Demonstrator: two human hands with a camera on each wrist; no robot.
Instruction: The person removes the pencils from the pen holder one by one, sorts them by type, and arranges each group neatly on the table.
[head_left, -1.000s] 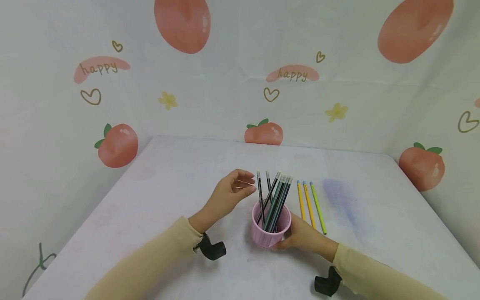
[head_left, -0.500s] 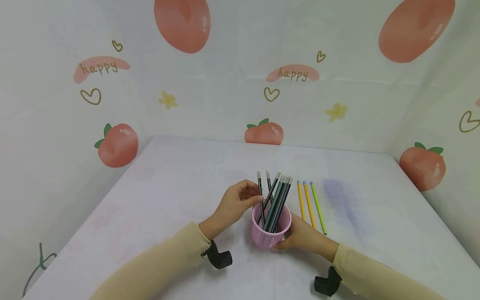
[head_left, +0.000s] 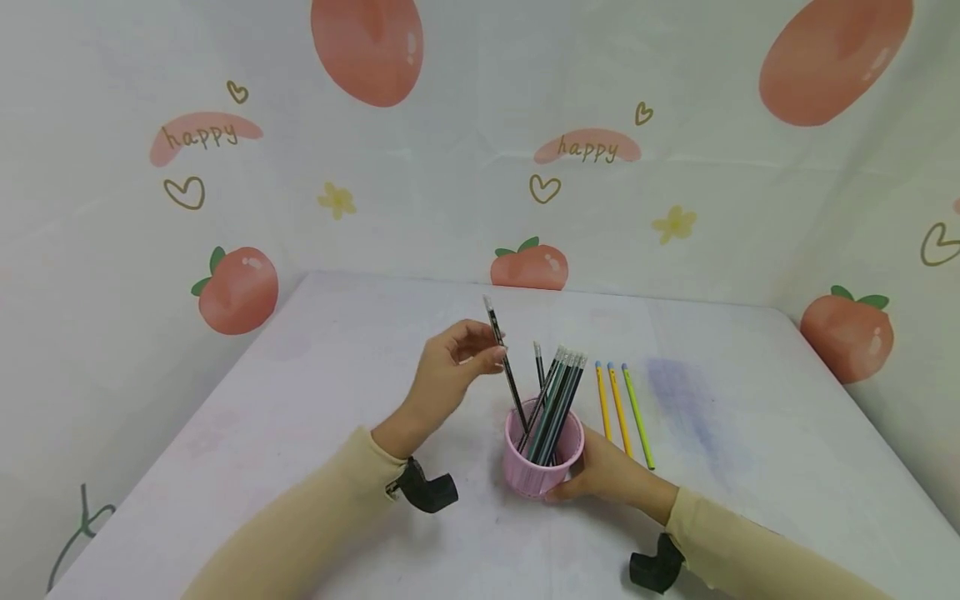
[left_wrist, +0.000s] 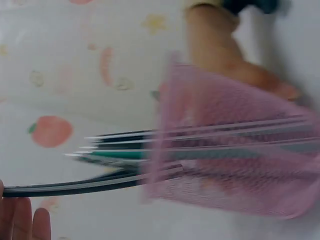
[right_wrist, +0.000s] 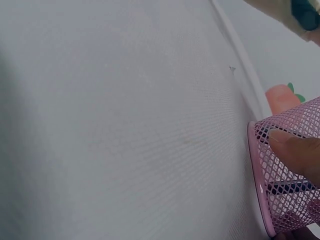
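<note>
A pink mesh pencil cup (head_left: 534,478) stands on the table, holding several dark pencils (head_left: 557,408) with white eraser ends up. My left hand (head_left: 442,375) pinches one dark pencil (head_left: 507,363) near its upper end. That pencil tilts to the left, its lower end still inside the cup's rim. In the left wrist view the fingers (left_wrist: 22,217) hold the pencil (left_wrist: 75,187) at the left edge, blurred by motion. With thumb and fingers, my right hand (head_left: 607,473) grips the cup low on its right side. The right wrist view shows the thumb (right_wrist: 295,152) against the mesh (right_wrist: 280,205).
To the right of the cup lie two yellow pencils (head_left: 617,408) and a green pencil (head_left: 637,417), side by side on the white table cloth (head_left: 360,333). A printed backdrop (head_left: 435,183) rises behind the table. Each wrist carries a black camera mount (head_left: 429,490).
My left hand reached down to a dark pencil in the cup, took it between thumb and fingers, and has drawn it up and to the left. The right hand and cup stay put.
</note>
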